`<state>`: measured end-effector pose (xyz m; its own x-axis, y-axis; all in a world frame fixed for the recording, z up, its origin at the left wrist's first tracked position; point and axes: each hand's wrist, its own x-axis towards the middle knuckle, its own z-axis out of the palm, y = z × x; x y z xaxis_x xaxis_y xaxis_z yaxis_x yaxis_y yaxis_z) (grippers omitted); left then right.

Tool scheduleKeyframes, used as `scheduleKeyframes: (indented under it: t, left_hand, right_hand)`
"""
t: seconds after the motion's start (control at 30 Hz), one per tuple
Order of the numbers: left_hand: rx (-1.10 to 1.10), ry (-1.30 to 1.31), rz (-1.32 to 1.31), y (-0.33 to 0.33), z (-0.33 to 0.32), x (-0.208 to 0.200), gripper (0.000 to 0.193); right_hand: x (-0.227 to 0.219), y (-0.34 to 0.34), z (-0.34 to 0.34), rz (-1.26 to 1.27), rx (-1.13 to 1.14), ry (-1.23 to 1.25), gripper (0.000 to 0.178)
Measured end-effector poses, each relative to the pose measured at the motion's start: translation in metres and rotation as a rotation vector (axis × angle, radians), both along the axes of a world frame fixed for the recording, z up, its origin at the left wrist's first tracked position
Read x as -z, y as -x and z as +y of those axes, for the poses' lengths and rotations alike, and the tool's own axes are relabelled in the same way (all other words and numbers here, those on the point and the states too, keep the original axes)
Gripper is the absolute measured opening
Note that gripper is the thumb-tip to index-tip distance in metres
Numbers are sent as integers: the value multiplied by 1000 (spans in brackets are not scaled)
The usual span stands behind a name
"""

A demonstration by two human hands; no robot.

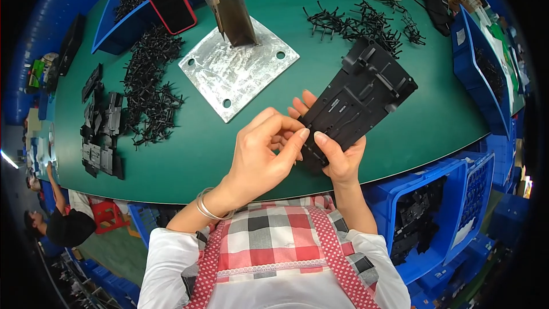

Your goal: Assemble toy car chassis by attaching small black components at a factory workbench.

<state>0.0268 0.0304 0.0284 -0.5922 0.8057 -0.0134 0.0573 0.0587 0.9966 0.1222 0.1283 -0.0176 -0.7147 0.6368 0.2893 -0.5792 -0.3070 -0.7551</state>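
Hands work close together: the left hand (260,146) has thumb and forefinger pinched at an edge, on what I cannot tell; the right hand (343,163) grips, thumb on top. Beneath spreads the curved green surface (434,109), bearing a square silver metal plate (240,74). Nearer and rightward, the hands hold a black rectangular plastic panel (354,96). Bracing it firmly while the fingertips work squarely, without forcing, should serve best.

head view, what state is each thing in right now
Black panel, held, slanting toward upper right
Left hand, fingers bunched at the panel's near end
Right hand, gripping the panel, thumb on top
Red-cased phone, screen dark
Metal plate, flat, three corner holes showing
Lower-right blue bin, open, holding black parts
Small black pieces, loosely heaped
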Motion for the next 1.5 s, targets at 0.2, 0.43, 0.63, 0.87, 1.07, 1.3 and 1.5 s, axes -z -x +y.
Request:
scheduleKeyframes:
  t: [0.2,0.43,0.63,0.87,1.07,1.3,1.5]
  left_hand:
    - [98,-9,-69,10,-3,6,11]
    - [181,64,-294,17,-4,12,12]
    - [166,-1,-260,19,-8,14,13]
    - [100,82,-410,16,-8,20,16]
    - [104,85,-406,16,-13,22,17]
    - [250,56,-367,33,-9,16,18]
    - [334,19,130,47,-15,24,30]
  right_hand:
    - [0,-1,-4,-12,-15,8,42]
    - [2,-2,-2,-23,-37,-16,42]
    - [-1,1,-1,-13,-81,-46,43]
    - [3,4,-3,-23,-20,-89,43]
    - [2,3,-8,-72,-28,-83,41]
    - [-6,9,1,-230,44,-53,34]
    - [-11,16,4,-299,-36,237,32]
